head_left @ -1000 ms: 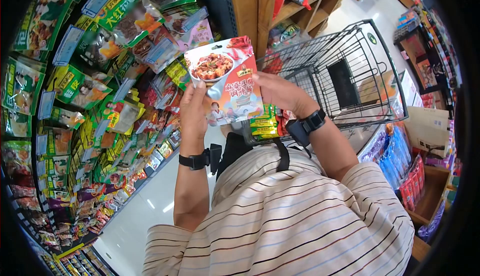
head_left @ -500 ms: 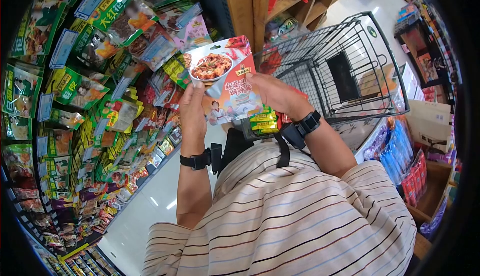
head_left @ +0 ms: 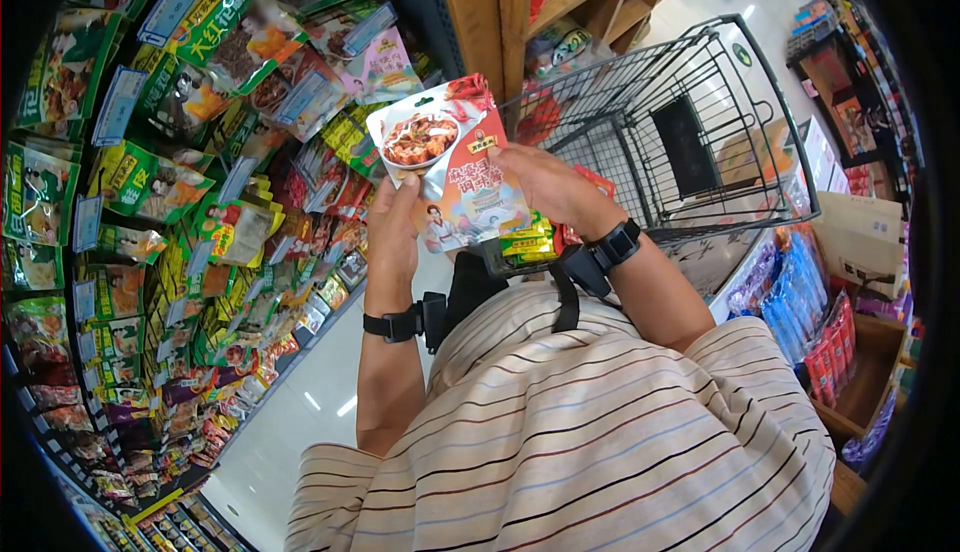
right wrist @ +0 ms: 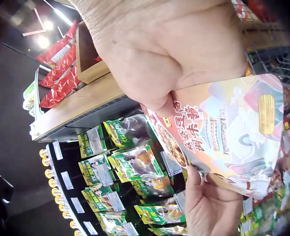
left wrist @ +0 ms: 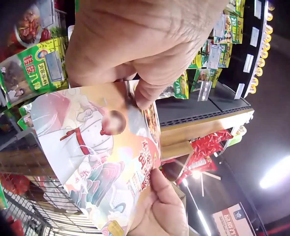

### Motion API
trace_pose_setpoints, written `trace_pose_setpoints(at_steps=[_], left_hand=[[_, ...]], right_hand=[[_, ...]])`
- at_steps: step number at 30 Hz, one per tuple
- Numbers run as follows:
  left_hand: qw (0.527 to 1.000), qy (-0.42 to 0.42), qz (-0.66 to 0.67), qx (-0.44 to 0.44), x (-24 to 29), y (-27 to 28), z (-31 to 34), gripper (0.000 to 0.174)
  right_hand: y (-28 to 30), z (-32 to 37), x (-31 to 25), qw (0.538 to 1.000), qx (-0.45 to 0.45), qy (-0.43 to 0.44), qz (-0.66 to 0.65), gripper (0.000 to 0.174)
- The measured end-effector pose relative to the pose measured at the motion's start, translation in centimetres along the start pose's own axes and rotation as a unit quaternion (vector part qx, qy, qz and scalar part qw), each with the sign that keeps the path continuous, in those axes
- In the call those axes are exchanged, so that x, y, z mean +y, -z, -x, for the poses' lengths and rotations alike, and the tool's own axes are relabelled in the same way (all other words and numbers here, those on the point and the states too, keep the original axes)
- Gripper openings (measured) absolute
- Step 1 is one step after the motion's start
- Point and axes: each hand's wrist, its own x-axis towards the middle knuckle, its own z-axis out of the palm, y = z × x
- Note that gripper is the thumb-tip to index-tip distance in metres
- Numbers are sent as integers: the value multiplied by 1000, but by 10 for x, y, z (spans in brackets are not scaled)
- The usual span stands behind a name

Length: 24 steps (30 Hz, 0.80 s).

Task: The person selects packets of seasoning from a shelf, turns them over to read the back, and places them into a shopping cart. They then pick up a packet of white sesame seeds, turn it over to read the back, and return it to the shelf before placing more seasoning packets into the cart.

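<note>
A flat seasoning packet (head_left: 475, 207), white, red and orange with a picture of a bowl of food, is held up between both hands in front of the striped shirt. My left hand (head_left: 392, 227) grips its left edge, thumb lying over the front. On the right edge, my right hand (head_left: 553, 192) pinches the packet with the thumb on its printed face. In the left wrist view the packet (left wrist: 91, 142) shows a printed figure in white clothes. From the right wrist, the packet (right wrist: 223, 130) shows large characters and a gold label; most fingers are hidden behind it.
Left of me rises a rack of hanging green bags (head_left: 240, 37) with price tags. A wire shopping cart (head_left: 745, 222) stands to the right, with yellow-green packs (head_left: 530, 242) near its closest end. Behind are a wooden post (head_left: 482, 22) and shelves (head_left: 640, 7).
The packet has tilted slightly and the left thumb sits a little lower on it. Both hands keep their hold. Shelf and cart have shifted a little in the head view.
</note>
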Motion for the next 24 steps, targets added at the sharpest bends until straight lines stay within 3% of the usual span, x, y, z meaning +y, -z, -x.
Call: trace_pose_setpoints(at_steps=[14,24], left_hand=[[1000,-10,23,-6,1,9,10,34],[1000,-17,4,-6,-2,10,9,36]], right_hand=[[0,-12,5,1000,9,5,20,33],[-1,-21,14,1000,-8,6,-19,38]])
